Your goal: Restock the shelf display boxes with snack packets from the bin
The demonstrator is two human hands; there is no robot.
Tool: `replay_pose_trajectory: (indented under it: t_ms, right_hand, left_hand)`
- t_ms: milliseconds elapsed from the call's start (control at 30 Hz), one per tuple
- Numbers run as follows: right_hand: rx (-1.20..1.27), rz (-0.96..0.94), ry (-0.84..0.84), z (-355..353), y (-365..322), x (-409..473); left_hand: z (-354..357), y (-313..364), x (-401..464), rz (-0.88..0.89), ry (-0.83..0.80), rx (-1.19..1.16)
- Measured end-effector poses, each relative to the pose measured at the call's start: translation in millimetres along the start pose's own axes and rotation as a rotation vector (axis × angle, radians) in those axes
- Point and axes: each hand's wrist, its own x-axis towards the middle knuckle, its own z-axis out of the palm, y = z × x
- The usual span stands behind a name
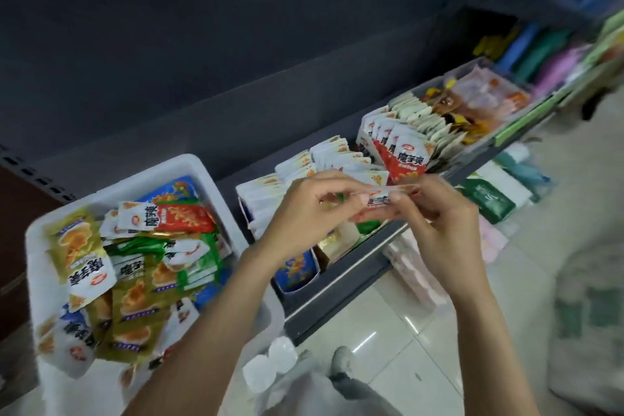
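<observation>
A white plastic bin [189, 172] at lower left holds a loose heap of snack packets [135, 263] in gold, green, red and white. On the dark shelf, display boxes hold upright rows of packets: a white row [324, 159] in the middle and a red-and-white row [405, 155] to its right. My left hand [314, 209] and my right hand [435, 216] meet above the front of the shelf. Both pinch a small stack of packets [381, 199] held edge-on between them. The packets are blurred.
The dark shelf edge [354, 284] runs diagonally from lower middle to upper right. Further boxes of brown and orange snacks [472, 101] stand at the right. Packaged goods [489, 196] sit on the shelf below. A white sack [591, 331] stands on the tiled floor.
</observation>
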Motion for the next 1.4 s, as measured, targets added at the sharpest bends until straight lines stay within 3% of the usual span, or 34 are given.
replay_pose_trajectory:
  t_ms: [100, 200, 267, 500, 733, 833, 933, 1033, 1100, 1200, 1267, 1400]
  right_hand:
    - [-0.069, -0.015, 0.188, -30, 17, 14]
    - [-0.079, 0.030, 0.326, -45, 44, 31]
    - [-0.073, 0.075, 0.376, -44, 68, 45]
    - [-0.163, 0.230, 0.233, -22, 155, 77]
    - [-0.055, 0.315, 0.189, -15, 160, 76]
    - [-0.065, 0.239, 0.216, -16, 158, 68]
    - [-0.098, 0.157, 0.222, -22, 145, 64]
    - [-0.138, -0.033, 0.075, -22, 120, 60]
    - [-0.095, -0.135, -0.110, -12, 97, 58]
    - [-0.080, -0.278, -0.394, 23, 64, 52]
    - [-0.081, -0.367, -0.494, 53, 44, 45]
    - [-0.080, -0.494, -0.656, 115, 4, 28]
  left_hand:
    - [28, 14, 40, 0.161, -0.047, 0.171]
    - [59, 15, 78, 0.285, 0.047, 0.313]
    - [76, 6, 99, 0.274, 0.092, 0.404]
    - [100, -30, 148, 0.042, 0.109, 0.641]
    - [106, -56, 170, -0.120, 0.037, 0.874]
    - [108, -59, 169, -0.089, 0.083, 0.913]
    - [101, -45, 151, 0.051, 0.248, 0.800]
    - [83, -27, 109, 0.213, 0.516, 0.661]
    - [62, -21, 71, 0.259, 0.659, 0.641]
    - [23, -29, 9, 0.245, 0.734, 0.707]
    - [-4, -42, -31, 0.120, 0.669, 0.829]
    - [-58, -83, -109, -0.355, 0.503, 1.065]
